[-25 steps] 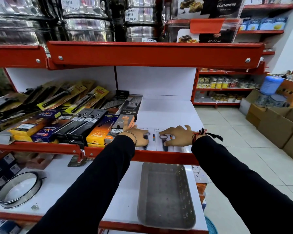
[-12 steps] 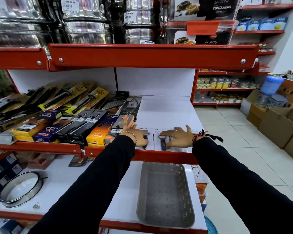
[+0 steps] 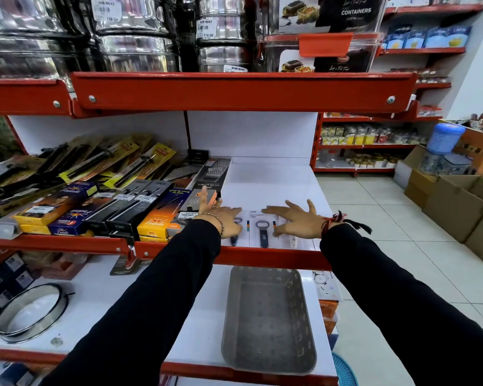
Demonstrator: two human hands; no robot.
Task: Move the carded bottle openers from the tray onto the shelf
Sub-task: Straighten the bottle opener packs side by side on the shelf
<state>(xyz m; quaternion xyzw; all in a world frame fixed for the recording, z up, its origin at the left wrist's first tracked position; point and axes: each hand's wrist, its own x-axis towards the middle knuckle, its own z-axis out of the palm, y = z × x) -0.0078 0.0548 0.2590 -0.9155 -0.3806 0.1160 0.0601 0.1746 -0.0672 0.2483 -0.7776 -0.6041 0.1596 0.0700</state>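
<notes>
Shop aisle with tiled floor (image 3: pixel 379 218), red-edged white shelf (image 3: pixel 265 185) before me, grey tray (image 3: pixel 268 319) on the shelf below, carded bottle openers (image 3: pixel 262 232) flat at the shelf's front edge, my left hand (image 3: pixel 223 218) and right hand (image 3: pixel 296 220) spread open, palms down over the cards.

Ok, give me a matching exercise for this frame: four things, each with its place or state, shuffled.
Things:
1. tray
2. opener
3. left hand
4. ring

Places or states:
A. carded, flat between the hands
B. lower shelf, far left
C. empty, lower shelf
D. spread open by the boxes

Pairs: 1-C, 2-A, 3-D, 4-B
</notes>
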